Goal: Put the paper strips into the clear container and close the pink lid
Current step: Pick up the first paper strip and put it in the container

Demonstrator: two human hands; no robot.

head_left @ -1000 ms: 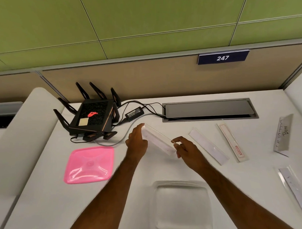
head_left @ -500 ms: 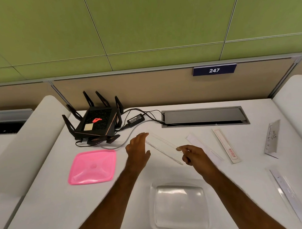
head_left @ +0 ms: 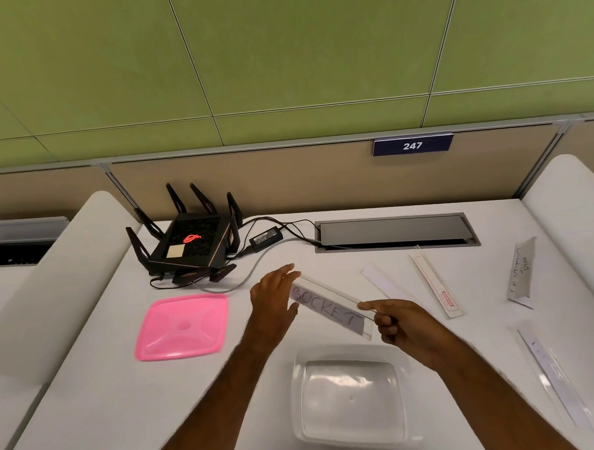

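Observation:
A paper strip (head_left: 329,308) with "SOCKET" written on it is held above the desk between both hands. My left hand (head_left: 275,300) steadies its left end with fingers extended; my right hand (head_left: 403,326) pinches its right end. The clear container (head_left: 352,395) stands open and empty just below the strip, near the desk's front. The pink lid (head_left: 182,327) lies flat to the left. Other strips lie on the desk: a plain white one (head_left: 384,283), a red-printed one (head_left: 436,285), a handwritten one (head_left: 521,271) at the far right, and one (head_left: 553,371) at the right edge.
A black router (head_left: 190,244) with antennas sits at the back left, with a power adapter (head_left: 265,238) and cables running to a grey cable hatch (head_left: 394,233). White desk dividers rise at left (head_left: 51,277) and right (head_left: 569,207).
The strip has been turned in my hands so its written "SOCKET" face now shows, and it has come slightly nearer the container. The camera view has tilted upward.

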